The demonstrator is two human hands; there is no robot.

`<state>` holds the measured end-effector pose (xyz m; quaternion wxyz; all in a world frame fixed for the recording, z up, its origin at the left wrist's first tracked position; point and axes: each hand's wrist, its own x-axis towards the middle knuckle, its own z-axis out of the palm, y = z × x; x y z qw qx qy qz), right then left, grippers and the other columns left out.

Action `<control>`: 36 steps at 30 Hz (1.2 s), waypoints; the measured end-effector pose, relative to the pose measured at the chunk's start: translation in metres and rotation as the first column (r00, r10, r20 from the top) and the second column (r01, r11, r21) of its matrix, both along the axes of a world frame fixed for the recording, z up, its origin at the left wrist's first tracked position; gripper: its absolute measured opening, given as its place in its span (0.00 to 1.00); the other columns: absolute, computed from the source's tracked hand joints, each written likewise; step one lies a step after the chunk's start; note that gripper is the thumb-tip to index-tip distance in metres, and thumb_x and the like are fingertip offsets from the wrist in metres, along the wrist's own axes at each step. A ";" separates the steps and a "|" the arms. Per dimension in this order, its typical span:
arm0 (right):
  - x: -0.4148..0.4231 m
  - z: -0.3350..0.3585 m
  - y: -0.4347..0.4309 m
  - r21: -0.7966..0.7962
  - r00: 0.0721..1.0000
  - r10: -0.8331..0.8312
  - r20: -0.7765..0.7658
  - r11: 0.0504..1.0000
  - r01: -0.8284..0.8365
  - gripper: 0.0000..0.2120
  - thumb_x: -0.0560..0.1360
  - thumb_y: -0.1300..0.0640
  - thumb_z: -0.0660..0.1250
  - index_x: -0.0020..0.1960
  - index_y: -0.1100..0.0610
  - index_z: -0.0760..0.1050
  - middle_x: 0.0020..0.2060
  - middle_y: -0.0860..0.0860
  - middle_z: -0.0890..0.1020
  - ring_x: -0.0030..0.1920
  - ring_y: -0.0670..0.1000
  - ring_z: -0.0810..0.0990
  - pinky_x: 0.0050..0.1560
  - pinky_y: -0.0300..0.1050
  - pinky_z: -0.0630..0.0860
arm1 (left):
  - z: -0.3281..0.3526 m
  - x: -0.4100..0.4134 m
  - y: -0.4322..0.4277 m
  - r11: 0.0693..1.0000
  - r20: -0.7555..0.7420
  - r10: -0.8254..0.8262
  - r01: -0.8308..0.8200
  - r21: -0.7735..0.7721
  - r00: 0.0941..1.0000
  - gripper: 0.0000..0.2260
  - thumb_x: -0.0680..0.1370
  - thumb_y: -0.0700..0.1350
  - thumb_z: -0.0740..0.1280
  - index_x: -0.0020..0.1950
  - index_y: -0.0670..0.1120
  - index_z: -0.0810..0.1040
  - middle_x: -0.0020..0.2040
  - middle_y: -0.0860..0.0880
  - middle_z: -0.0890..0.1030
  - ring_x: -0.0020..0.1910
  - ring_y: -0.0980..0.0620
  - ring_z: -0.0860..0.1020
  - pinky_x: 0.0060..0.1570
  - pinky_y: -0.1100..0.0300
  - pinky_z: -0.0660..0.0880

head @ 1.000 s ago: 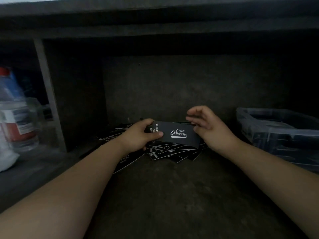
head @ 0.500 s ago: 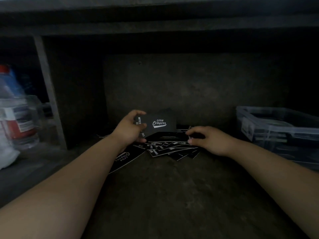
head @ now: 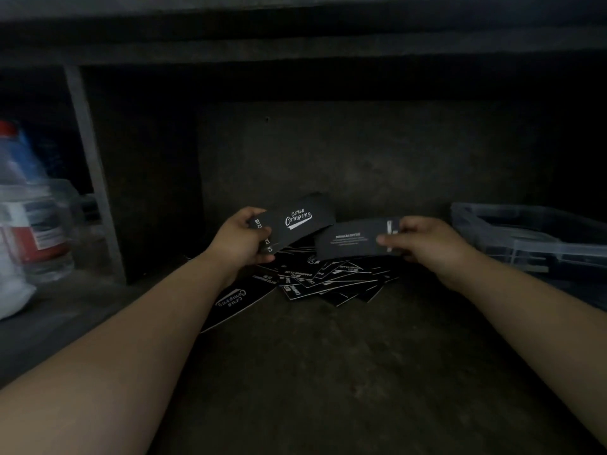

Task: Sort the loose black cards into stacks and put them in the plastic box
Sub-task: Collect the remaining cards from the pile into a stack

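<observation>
left hand (head: pixel 241 239) around card stack (head: pixel 297 221)

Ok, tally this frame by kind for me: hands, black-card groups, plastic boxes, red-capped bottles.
Hands: 2, left hand, right hand
Black-card groups: 3, left-hand stack, right-hand card, loose pile
Plastic box: 1
Red-capped bottle: 1
Total: 7

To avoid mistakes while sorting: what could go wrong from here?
The left hand holds the stack by one end only; its uneven cards may slide out.
The right hand pinches a card text side up, but the stack shows the logo: it may join flipped.
The loose pile is dark on a dark shelf; cards may be missed.
</observation>
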<state>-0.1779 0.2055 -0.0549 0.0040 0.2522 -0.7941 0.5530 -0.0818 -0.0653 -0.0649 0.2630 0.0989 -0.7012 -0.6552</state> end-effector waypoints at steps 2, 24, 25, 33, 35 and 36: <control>0.000 0.004 0.000 -0.247 0.998 -0.051 0.023 0.967 0.055 0.07 0.73 0.55 0.73 0.37 0.50 0.79 0.38 0.48 0.84 0.46 0.52 0.82 0.46 0.47 0.75 | 0.001 0.000 0.000 1.000 0.013 -0.006 0.006 0.018 1.000 0.11 0.81 0.34 0.63 0.59 0.48 0.74 0.51 0.48 0.78 0.43 0.51 0.78 0.27 0.62 0.79; 0.021 0.001 -0.016 0.299 0.877 0.356 -0.323 0.918 -0.262 0.21 0.70 0.59 0.77 0.60 0.49 0.73 0.39 0.49 0.82 0.33 0.46 0.74 0.38 0.39 0.72 | 0.001 0.011 0.006 0.949 0.259 -0.304 0.314 0.001 0.917 0.25 0.83 0.62 0.49 0.65 0.51 0.78 0.62 0.48 0.80 0.60 0.44 0.79 0.43 0.53 0.78; 0.020 0.001 -0.016 0.274 0.881 0.350 -0.319 0.924 -0.267 0.16 0.72 0.59 0.76 0.57 0.50 0.76 0.39 0.49 0.83 0.35 0.48 0.76 0.39 0.40 0.73 | 0.001 0.010 0.005 0.948 0.271 -0.307 0.319 -0.002 0.913 0.29 0.81 0.66 0.48 0.65 0.51 0.79 0.62 0.49 0.80 0.60 0.44 0.79 0.43 0.53 0.78; 0.011 -0.002 -0.012 0.252 0.830 0.025 -0.557 0.957 0.141 0.09 0.80 0.47 0.64 0.43 0.49 0.73 0.37 0.45 0.77 0.40 0.43 0.77 0.41 0.43 0.70 | 0.002 0.011 0.005 0.948 0.276 -0.295 0.316 -0.034 0.915 0.32 0.76 0.71 0.49 0.64 0.52 0.79 0.63 0.48 0.80 0.60 0.45 0.80 0.41 0.54 0.78; 0.011 -0.003 -0.010 0.370 0.902 0.093 -0.422 0.926 0.078 0.08 0.76 0.44 0.68 0.44 0.48 0.75 0.40 0.44 0.79 0.43 0.45 0.79 0.43 0.45 0.74 | 0.002 0.012 0.006 0.949 0.283 -0.284 0.311 -0.058 0.916 0.33 0.72 0.72 0.54 0.64 0.53 0.79 0.63 0.48 0.80 0.59 0.45 0.80 0.40 0.55 0.79; 0.012 -0.005 -0.011 0.425 0.924 0.135 -0.359 0.905 0.033 0.09 0.74 0.44 0.72 0.44 0.47 0.75 0.42 0.44 0.80 0.44 0.45 0.79 0.44 0.45 0.76 | 0.002 0.012 0.007 0.948 0.282 -0.279 0.310 -0.071 0.918 0.33 0.70 0.72 0.56 0.64 0.53 0.79 0.63 0.49 0.80 0.59 0.46 0.81 0.40 0.56 0.79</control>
